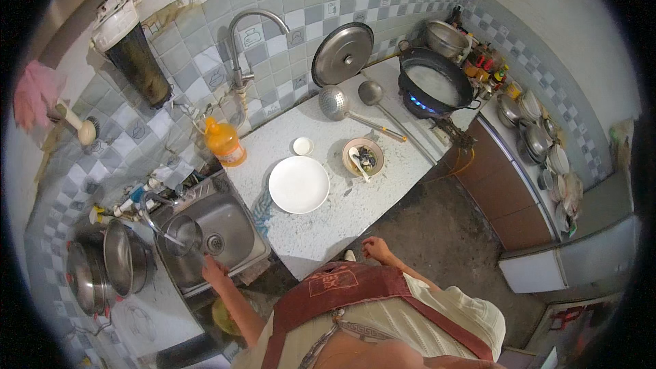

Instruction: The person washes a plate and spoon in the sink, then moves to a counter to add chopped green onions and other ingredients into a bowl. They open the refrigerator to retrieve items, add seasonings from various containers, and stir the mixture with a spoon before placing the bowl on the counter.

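Observation:
My left hand grips the handle of a round metal dipper, which hangs over the stainless steel sink. The bowl of the dipper is beneath the spout of the sink tap; whether water runs into it is hard to tell. My right hand hangs by the front edge of the speckled white counter, loosely curled, with nothing visible in it. On that counter are a white plate, a small white dish and a bowl with dark food and a white spoon.
A black wok with whitish contents sits over a blue flame. A skimmer, a ladle and a pot lid are near it. An orange bottle stands beside the sink. Metal basins stand at left.

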Motion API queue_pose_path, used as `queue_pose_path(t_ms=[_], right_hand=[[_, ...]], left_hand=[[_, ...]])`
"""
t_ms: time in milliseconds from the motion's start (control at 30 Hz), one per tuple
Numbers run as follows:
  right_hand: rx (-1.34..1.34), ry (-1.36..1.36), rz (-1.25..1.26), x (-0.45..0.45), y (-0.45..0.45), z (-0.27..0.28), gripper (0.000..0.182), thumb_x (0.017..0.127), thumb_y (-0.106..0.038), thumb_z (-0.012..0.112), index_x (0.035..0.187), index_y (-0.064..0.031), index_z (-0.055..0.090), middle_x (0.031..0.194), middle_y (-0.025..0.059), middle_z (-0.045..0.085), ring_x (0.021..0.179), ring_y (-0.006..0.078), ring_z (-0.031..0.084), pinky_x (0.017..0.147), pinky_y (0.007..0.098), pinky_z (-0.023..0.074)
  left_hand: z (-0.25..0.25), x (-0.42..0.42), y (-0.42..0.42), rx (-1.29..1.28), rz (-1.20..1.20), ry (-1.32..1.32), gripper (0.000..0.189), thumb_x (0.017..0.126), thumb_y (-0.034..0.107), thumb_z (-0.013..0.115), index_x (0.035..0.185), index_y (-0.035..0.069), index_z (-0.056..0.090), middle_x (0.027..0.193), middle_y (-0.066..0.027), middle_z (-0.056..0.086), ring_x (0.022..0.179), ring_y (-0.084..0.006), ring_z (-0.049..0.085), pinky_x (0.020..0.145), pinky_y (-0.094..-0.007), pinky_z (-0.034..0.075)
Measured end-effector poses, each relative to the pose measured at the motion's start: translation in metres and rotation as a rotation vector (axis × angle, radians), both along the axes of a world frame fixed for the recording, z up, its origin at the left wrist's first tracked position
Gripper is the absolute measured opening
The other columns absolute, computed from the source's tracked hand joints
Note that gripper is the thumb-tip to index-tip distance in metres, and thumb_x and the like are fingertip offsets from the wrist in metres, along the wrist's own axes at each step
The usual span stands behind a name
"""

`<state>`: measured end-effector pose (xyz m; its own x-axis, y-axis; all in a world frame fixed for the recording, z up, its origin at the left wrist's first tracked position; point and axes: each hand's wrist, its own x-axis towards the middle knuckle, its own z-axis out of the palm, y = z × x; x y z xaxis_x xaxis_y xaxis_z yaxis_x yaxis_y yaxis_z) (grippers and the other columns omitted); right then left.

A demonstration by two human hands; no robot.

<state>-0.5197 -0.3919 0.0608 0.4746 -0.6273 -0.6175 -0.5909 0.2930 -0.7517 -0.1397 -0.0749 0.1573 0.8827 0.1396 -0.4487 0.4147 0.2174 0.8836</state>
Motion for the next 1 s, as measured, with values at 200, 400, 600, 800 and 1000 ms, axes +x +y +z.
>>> queue_pose_path(t_ms=[200, 400, 600, 800, 1000], right_hand=[[0.029, 0.009, 0.022, -0.001, -0.003, -0.007, 0.024, 0.089, -0.007, 0.051, 0.109, 0.0037, 0.058, 0.088, 0.0117, 0.065, 0.069, 0.0158, 0.062, 0.061, 0.0297, 0.0539], [0.012, 0.036, 0.042, 0.003, 0.0, 0.003, 0.026, 0.088, -0.009, 0.05, 0.109, 0.0033, 0.058, 0.088, 0.0118, 0.066, 0.07, 0.0174, 0.063, 0.062, 0.0306, 0.0537], [0.038, 0.02, 0.026, -0.001, 0.001, -0.012, 0.029, 0.086, -0.01, 0.05, 0.11, 0.0031, 0.059, 0.09, 0.0149, 0.068, 0.073, 0.0204, 0.066, 0.064, 0.0328, 0.0545], [0.029, 0.03, 0.039, -0.003, 0.002, -0.015, 0.027, 0.086, -0.009, 0.05, 0.109, 0.0036, 0.059, 0.088, 0.0132, 0.067, 0.071, 0.0186, 0.065, 0.062, 0.0314, 0.054], [0.06, 0.013, 0.031, -0.004, 0.002, -0.01, 0.026, 0.088, -0.009, 0.05, 0.109, 0.0037, 0.058, 0.087, 0.0118, 0.066, 0.072, 0.0172, 0.063, 0.062, 0.0301, 0.0536]], left_hand=[[-0.002, 0.002, -0.002, -0.001, 0.005, 0.025, 0.023, 0.092, 0.027, 0.058, 0.093, 0.004, 0.053, 0.057, 0.0006, 0.033, 0.044, -0.0111, 0.024, 0.042, -0.0345, 0.022], [0.003, -0.005, -0.003, 0.007, 0.003, -0.009, 0.029, 0.095, 0.027, 0.055, 0.074, 0.01, 0.044, 0.055, 0.0008, 0.028, 0.044, -0.0123, 0.022, 0.044, -0.0359, 0.019], [-0.01, -0.003, 0.004, -0.037, -0.011, -0.017, 0.025, 0.095, 0.026, 0.055, 0.078, 0.009, 0.048, 0.056, 0.0006, 0.028, 0.044, -0.0123, 0.021, 0.044, -0.0366, 0.019], [-0.017, -0.004, 0.006, 0.001, 0.026, 0.004, 0.024, 0.091, 0.025, 0.059, 0.08, 0.008, 0.047, 0.056, -0.0002, 0.032, 0.042, -0.0119, 0.025, 0.041, -0.0341, 0.022], [-0.016, -0.006, 0.004, -0.006, -0.008, 0.003, 0.025, 0.095, 0.026, 0.056, 0.078, 0.009, 0.048, 0.057, 0.0004, 0.028, 0.046, -0.0131, 0.023, 0.044, -0.037, 0.022]])
